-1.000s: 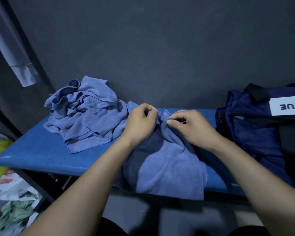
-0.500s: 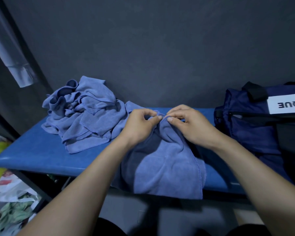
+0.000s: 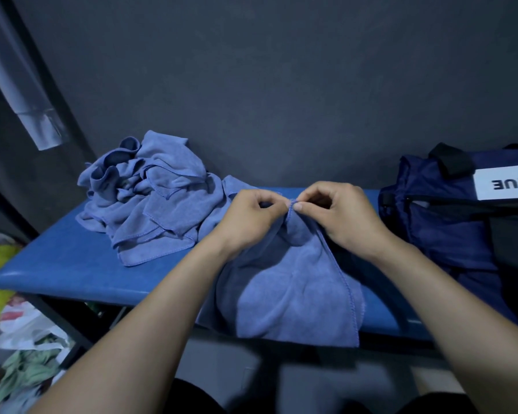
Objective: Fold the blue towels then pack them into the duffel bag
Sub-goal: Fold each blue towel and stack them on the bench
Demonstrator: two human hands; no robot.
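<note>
both hands closer now: left hand and right hand pinch blue towel edge, corners gathered; pile at 10 o'clock unfolded.

The only words to read are on the duffel bag, the dark blue one at the right. It has a white label on its side. Black letters on the label are upside down and read "QUE". The picture's edge cuts the label off, so the rest of the word cannot be seen. Nothing else here has letters or numbers to read.
</note>
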